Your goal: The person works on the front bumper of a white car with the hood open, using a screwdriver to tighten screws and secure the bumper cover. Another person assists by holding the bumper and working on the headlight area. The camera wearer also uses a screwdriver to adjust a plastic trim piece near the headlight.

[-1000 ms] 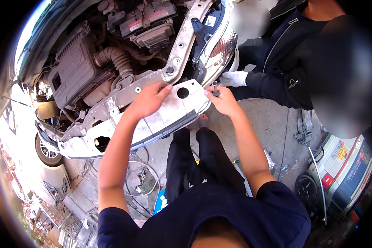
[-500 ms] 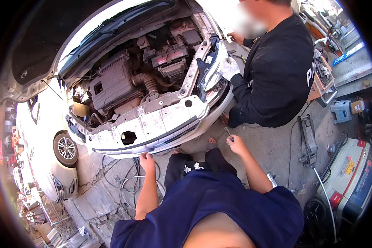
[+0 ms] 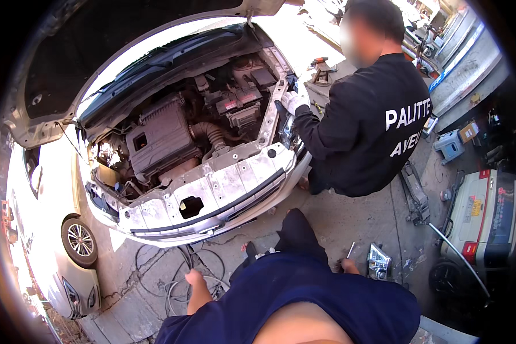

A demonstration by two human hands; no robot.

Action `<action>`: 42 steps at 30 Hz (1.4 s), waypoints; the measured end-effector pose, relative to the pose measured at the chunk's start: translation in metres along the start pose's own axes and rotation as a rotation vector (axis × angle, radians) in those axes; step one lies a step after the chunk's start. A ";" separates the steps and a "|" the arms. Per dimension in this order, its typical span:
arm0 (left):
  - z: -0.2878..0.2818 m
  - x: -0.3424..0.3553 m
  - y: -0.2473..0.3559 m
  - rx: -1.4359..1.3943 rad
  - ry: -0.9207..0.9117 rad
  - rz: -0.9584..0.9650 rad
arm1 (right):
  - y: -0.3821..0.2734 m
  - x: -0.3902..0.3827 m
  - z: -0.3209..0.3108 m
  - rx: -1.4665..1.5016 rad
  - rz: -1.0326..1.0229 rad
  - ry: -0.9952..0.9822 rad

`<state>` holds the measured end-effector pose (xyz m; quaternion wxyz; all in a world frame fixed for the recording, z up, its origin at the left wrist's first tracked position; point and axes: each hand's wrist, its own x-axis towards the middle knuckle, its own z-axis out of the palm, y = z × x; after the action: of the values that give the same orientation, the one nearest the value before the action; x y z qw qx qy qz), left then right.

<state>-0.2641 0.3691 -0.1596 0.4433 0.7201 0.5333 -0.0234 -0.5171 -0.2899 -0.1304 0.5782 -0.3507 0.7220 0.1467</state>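
My left hand (image 3: 194,277) hangs low beside my shirt, above the coiled hoses and apart from the car. Its fingers look loosely bent, with nothing visible in them. By my right side, my right hand (image 3: 348,265) is closed around a slim metal wrench (image 3: 351,250); only its bright end sticks out. Ahead stands a white car with its hood (image 3: 57,69) raised, its engine cover (image 3: 159,136) exposed and its front bumper (image 3: 212,228) in place. A co-worker in a black jacket (image 3: 367,123) leans at its right front corner, a gloved hand (image 3: 294,102) by the headlight opening.
A loose headlight (image 3: 379,262) lies on the ground near my right hand. Beyond it are a floor jack (image 3: 415,195) with a long handle and a parked white vehicle (image 3: 477,221). Hoses (image 3: 180,281) lie at left, near another car's wheel (image 3: 79,241). A blue-grey stool (image 3: 452,147) stands at right.
My left hand has come away from the bumper edge and dropped back. My right hand, with the wrench, has lowered to my side. The co-worker's gloved hand has shifted along the headlight area.
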 end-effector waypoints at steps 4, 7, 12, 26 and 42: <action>0.034 -0.028 0.095 -0.386 -0.037 -0.009 | 0.029 -0.007 -0.010 -0.338 -0.042 -0.035; 0.045 -0.043 0.144 -0.534 -0.117 0.113 | 0.018 -0.006 -0.008 -0.274 -0.098 -0.006; 0.041 -0.070 0.125 -0.505 0.030 -0.119 | -0.020 -0.001 0.030 -0.136 -0.139 -0.170; 0.089 -0.128 0.136 -0.601 0.137 -0.403 | -0.099 0.032 -0.016 -0.120 -0.061 -0.095; 0.085 -0.185 0.105 -0.561 0.082 -0.433 | -0.159 0.032 -0.019 -0.584 -0.036 -0.150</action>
<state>-0.2240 0.1703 -0.0528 0.5866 0.4412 0.6765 0.0596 -0.4268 -0.4254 -0.1241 0.5070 -0.5032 0.5981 0.3635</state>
